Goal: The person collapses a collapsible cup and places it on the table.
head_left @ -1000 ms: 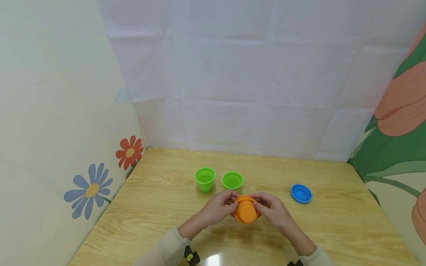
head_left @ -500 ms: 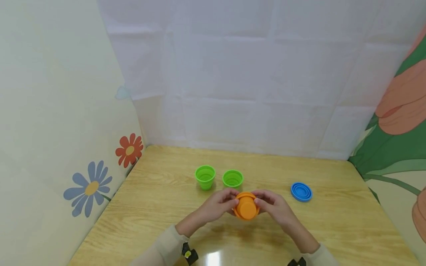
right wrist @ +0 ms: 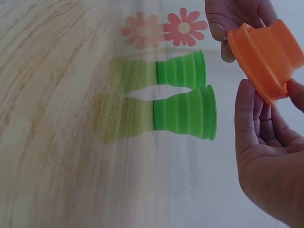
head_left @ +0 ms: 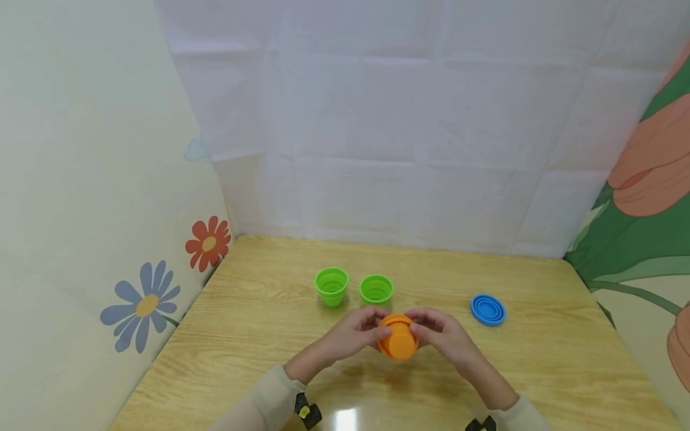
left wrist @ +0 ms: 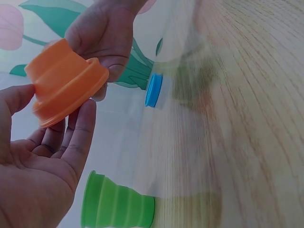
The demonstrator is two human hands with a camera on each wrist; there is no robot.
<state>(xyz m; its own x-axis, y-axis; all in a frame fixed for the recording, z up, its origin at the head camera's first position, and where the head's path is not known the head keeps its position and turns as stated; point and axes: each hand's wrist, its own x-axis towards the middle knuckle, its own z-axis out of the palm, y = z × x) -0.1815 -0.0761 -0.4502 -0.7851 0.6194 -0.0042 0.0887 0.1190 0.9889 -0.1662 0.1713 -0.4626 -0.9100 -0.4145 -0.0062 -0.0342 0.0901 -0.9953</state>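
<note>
An orange collapsible cup [head_left: 401, 342], partly extended, is held above the table between both hands, its base turned toward the head camera. My left hand [head_left: 353, 335] grips the left side of its rim, thumb on the outer wall and fingers behind. On the opposite side my right hand [head_left: 442, 336] pinches the rim the same way. In the left wrist view the orange cup [left wrist: 64, 80] shows stepped rings and a folded band near the rim. Just beyond the hands, two extended green collapsible cups, one left [head_left: 331, 287] and one right [head_left: 377, 290], stand upright.
A flattened blue collapsible cup [head_left: 488, 310] lies on the wooden table [head_left: 259, 335] to the right. A white cloth [head_left: 356, 120] hangs behind the table, and walls with painted flowers [head_left: 147, 306] flank it.
Both hands keep hold of the orange cup at nearly the same spot. Its base tilts slightly down, and the thumbs have shifted a little on its wall.
</note>
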